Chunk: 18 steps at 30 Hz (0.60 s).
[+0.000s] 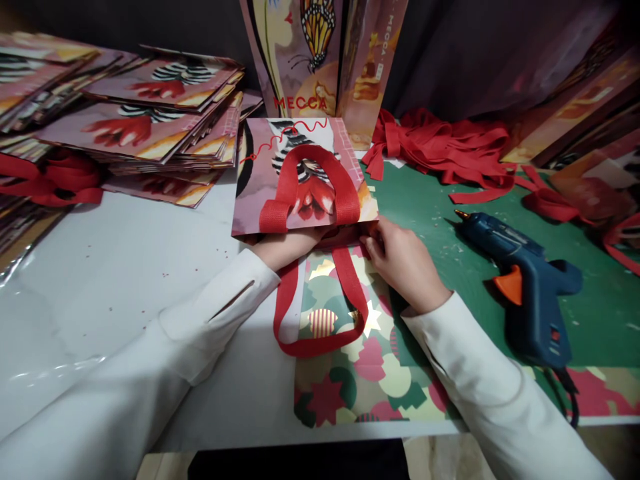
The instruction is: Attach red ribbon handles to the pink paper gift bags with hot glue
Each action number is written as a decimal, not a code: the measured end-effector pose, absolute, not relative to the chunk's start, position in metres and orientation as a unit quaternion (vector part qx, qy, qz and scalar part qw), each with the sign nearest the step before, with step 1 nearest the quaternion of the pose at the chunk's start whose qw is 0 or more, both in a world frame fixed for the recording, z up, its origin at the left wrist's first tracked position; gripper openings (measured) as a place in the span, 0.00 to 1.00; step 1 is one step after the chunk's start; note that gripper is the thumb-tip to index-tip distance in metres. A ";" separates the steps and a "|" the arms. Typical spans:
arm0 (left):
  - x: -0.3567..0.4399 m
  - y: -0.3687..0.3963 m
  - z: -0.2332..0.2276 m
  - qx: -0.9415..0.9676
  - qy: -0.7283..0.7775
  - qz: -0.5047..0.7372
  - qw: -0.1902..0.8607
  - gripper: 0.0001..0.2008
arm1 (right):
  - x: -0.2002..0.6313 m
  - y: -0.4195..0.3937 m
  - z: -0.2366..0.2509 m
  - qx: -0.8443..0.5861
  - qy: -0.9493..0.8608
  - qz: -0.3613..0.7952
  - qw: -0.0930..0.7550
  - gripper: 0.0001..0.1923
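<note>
A printed paper bag [255,180] lies in front of me, its opening towards me. One red ribbon handle [287,190] arches over its upper face; a second red handle [323,345] hangs from the opening onto the patterned paper [370,387]. My left hand [295,247] reaches into the opening, and its fingers are hidden under the upper panel. At the bag's right front corner is my right hand [400,257], fingers curled and closed on the edge. To the right of it a blue glue gun [525,280] with an orange trigger lies on its side.
Stacks of flat printed bags [135,127] stand at the left, with a red ribbon bundle [55,180] beside them. A tall bag [310,60] stands behind the work. Red ribbons [445,143] are heaped at the back right on the green mat [430,220].
</note>
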State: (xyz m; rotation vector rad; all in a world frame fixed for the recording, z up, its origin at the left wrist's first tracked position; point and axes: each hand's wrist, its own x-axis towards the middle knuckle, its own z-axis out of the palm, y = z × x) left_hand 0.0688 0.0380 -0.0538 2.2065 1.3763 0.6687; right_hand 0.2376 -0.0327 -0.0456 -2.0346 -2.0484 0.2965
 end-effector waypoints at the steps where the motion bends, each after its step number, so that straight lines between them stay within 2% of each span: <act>1: 0.069 0.038 -0.055 0.804 0.503 0.235 0.214 0.24 | 0.238 -0.033 -0.046 -0.697 -0.700 0.099 0.119 0.06; 9: 0.070 0.035 -0.059 0.871 0.457 0.157 0.087 0.24 | 0.238 -0.033 -0.048 -0.694 -0.706 0.082 0.115 0.06; 13: 0.069 0.035 -0.063 0.872 0.462 0.126 0.100 0.26 | 0.238 -0.033 -0.050 -0.695 -0.706 0.070 0.118 0.05; 18: 0.062 0.038 -0.069 0.871 0.447 0.157 0.127 0.26 | 0.239 -0.033 -0.051 -0.692 -0.707 0.066 0.132 0.04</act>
